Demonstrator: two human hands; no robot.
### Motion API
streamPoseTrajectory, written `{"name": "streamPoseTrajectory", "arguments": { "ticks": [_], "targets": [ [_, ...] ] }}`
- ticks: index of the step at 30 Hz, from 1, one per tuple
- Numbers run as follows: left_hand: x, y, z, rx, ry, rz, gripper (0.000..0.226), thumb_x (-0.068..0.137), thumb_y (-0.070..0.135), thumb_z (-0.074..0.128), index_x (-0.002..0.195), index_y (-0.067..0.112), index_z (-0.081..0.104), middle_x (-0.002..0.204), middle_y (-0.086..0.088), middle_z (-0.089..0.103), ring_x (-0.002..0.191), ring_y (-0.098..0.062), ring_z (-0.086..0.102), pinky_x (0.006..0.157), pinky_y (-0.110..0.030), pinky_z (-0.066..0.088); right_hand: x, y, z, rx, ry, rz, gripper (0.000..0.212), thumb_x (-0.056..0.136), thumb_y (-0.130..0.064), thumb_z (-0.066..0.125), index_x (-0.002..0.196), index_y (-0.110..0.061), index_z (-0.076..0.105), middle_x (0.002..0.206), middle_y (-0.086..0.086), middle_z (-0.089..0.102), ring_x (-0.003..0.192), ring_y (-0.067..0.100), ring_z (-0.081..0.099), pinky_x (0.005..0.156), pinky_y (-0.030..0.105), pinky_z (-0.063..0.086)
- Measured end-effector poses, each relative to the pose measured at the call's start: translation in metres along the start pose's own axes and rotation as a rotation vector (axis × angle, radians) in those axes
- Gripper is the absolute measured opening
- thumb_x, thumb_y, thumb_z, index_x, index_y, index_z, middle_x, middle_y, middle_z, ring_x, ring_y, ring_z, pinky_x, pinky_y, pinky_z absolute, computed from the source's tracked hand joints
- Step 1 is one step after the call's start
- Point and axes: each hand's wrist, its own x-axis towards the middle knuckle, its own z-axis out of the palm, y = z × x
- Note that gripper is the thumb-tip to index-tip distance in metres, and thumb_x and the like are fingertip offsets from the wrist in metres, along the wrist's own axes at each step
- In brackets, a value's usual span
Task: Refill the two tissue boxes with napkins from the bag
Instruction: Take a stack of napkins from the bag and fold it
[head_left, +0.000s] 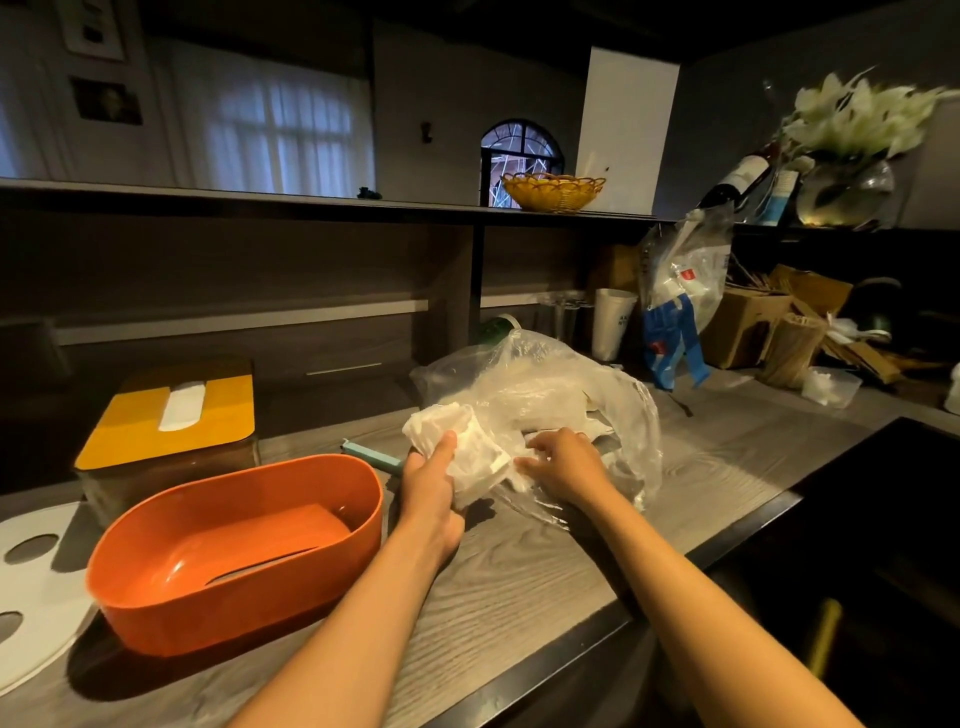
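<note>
Orange plastic caught the eye first: the open tissue box (236, 551), an oval tub with its slot side down, sat on the grey wood-grain table (519, 587) at about eight o'clock from the middle of the view. Behind it, toward ten o'clock, stood the second tissue box (169, 415), closed under a yellow lid with a white napkin showing in its slot. A white lid with round holes (36, 587) lay at the far left edge, just beside the orange tub.

At the centre lay the clear plastic bag (545, 395), crumpled and open toward the person, with white napkins inside. The left hand (431, 483) was curled round a wad of napkins (462, 441) at the bag's mouth, thumb up against the paper. The right hand (566, 467), at three o'clock from the left, had its fingers bent down onto napkins and plastic at the bag's opening; whether it pinched them I could not tell.

Toward two o'clock stood a paper cup (613, 322), a blue-and-clear packet (675, 301) and cardboard boxes (753, 322). A yellow wicker basket (553, 191) sat on the shelf at twelve o'clock.
</note>
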Motion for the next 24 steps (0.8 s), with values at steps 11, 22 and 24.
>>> {"name": "streamPoseTrajectory", "arguments": {
  "ticks": [11, 22, 24],
  "targets": [
    [-0.009, 0.003, 0.005, 0.071, -0.059, -0.078, 0.013, 0.098, 0.018, 0.060, 0.109, 0.022, 0.057, 0.101, -0.010, 0.070, 0.088, -0.027, 0.069, 0.072, -0.046, 0.057, -0.022, -0.009, -0.038, 0.928, 0.363, 0.114, 0.011, 0.087, -0.011, 0.068, 0.097, -0.016, 0.068, 0.098, 0.005, 0.067, 0.087, 0.018, 0.063, 0.065, 0.024, 0.055],
    [-0.020, 0.007, 0.008, 0.021, -0.106, -0.060, 0.050, 0.090, 0.059, 0.055, 0.115, 0.017, 0.066, 0.103, -0.013, 0.076, 0.095, -0.029, 0.071, 0.078, -0.043, 0.059, -0.050, -0.079, -0.004, 0.983, 0.099, 0.273, 0.034, 0.096, -0.007, 0.053, 0.131, -0.008, 0.057, 0.123, 0.010, 0.062, 0.100, 0.021, 0.061, 0.078, 0.032, 0.056],
    [-0.027, 0.008, 0.010, 0.035, -0.090, -0.049, 0.056, 0.078, 0.054, 0.067, 0.120, 0.016, 0.064, 0.106, -0.013, 0.075, 0.099, -0.030, 0.072, 0.086, -0.047, 0.058, -0.056, -0.083, 0.010, 0.883, 0.117, 0.265, 0.035, 0.098, -0.008, 0.046, 0.131, -0.010, 0.056, 0.129, 0.009, 0.059, 0.108, 0.019, 0.058, 0.089, 0.031, 0.051]
  ]
}}
